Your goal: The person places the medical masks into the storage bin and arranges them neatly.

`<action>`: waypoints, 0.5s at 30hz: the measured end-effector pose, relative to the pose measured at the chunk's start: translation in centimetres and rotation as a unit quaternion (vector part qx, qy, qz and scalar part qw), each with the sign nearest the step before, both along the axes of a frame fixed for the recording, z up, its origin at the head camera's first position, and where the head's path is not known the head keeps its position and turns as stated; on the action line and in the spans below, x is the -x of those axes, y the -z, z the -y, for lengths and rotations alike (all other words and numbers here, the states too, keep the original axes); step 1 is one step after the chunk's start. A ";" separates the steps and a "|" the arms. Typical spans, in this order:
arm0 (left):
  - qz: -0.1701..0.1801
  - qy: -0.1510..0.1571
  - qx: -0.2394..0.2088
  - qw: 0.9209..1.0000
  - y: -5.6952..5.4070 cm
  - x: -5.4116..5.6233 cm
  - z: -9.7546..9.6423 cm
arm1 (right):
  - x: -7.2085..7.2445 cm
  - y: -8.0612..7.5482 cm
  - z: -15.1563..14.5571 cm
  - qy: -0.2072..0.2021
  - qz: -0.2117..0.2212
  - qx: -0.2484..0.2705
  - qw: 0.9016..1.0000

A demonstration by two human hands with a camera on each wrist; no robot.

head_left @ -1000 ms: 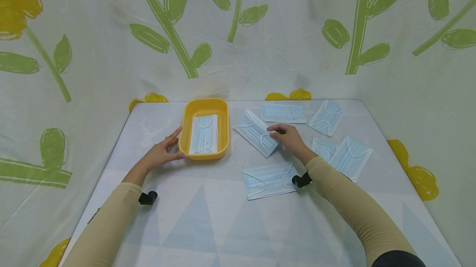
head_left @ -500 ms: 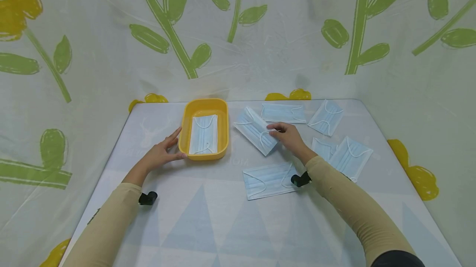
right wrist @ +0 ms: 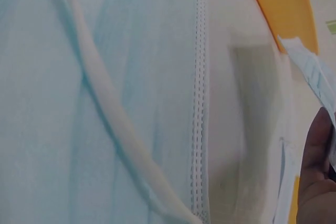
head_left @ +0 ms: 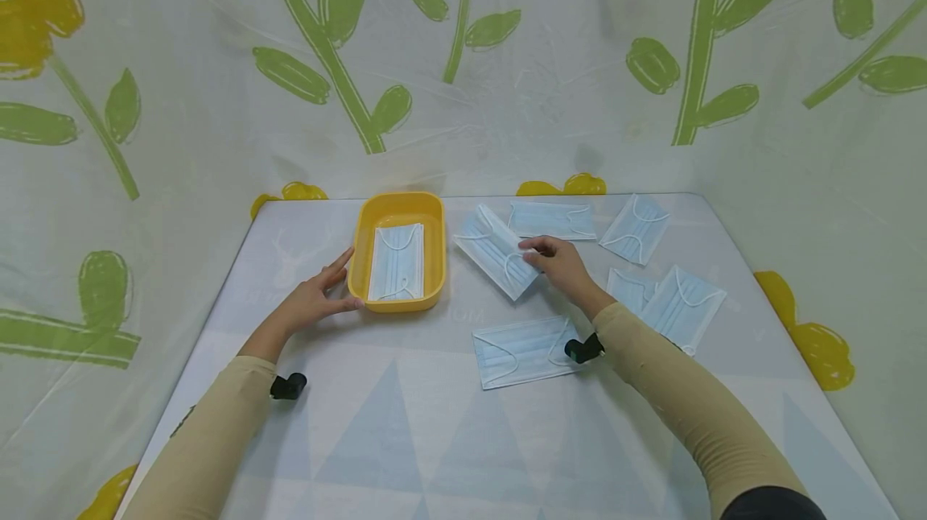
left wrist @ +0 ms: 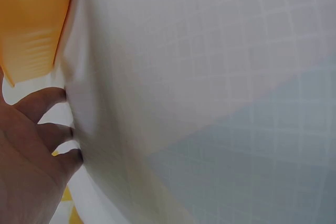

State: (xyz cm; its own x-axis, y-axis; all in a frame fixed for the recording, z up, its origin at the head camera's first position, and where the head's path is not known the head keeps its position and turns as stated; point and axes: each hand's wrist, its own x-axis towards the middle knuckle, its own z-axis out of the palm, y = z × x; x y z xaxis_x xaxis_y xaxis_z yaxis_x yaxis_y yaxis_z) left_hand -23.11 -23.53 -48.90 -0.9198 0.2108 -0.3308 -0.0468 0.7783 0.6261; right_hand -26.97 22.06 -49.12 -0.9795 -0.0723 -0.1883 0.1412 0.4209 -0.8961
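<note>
In the head view my right hand (head_left: 568,272) pinches the right edge of a pleated light-blue face mask (head_left: 500,254) between thumb and fingers. That mask hangs tilted above the table, seen edge-on (right wrist: 310,69) in the right wrist view. My left hand (head_left: 316,299) touches the left side of a yellow plastic tray (head_left: 397,307), thumb and fingers spread along its wall. Inside the tray lies a small stack of face masks (head_left: 396,262), ear loops on top. In the left wrist view the hand (left wrist: 31,153) lies beside the tray wall (left wrist: 34,30).
Several more masks lie on the table: a flat mask (head_left: 521,351) in front of the right hand, a mask (head_left: 554,220) behind it, a tilted mask (head_left: 635,229) at back right, and two overlapping near the right forearm, the upper mask (head_left: 684,307) showing more. A flowered curtain stands behind.
The pinched mask has risen slightly and shifted a little left with my right hand. My left hand and the tray have stayed where they were.
</note>
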 end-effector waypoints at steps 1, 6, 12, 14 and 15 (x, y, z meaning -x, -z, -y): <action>0.000 0.000 0.000 1.000 0.0 0.0 0.0 | 0.0 0.0 0.0 0.000 -0.003 0.002 1.000; -0.002 0.001 -0.001 1.000 -0.1 0.0 0.0 | 0.1 0.1 0.0 -0.001 -0.015 0.011 1.000; -0.002 0.001 -0.002 1.000 0.0 0.0 0.0 | 0.2 0.1 0.0 0.003 -0.017 0.013 1.000; 0.001 -0.002 -0.001 1.000 0.1 0.1 0.0 | 0.2 0.0 0.1 0.005 -0.015 0.014 1.000; 0.002 -0.003 -0.001 1.000 0.1 0.1 0.0 | 0.2 -0.1 0.2 0.006 -0.016 0.014 1.000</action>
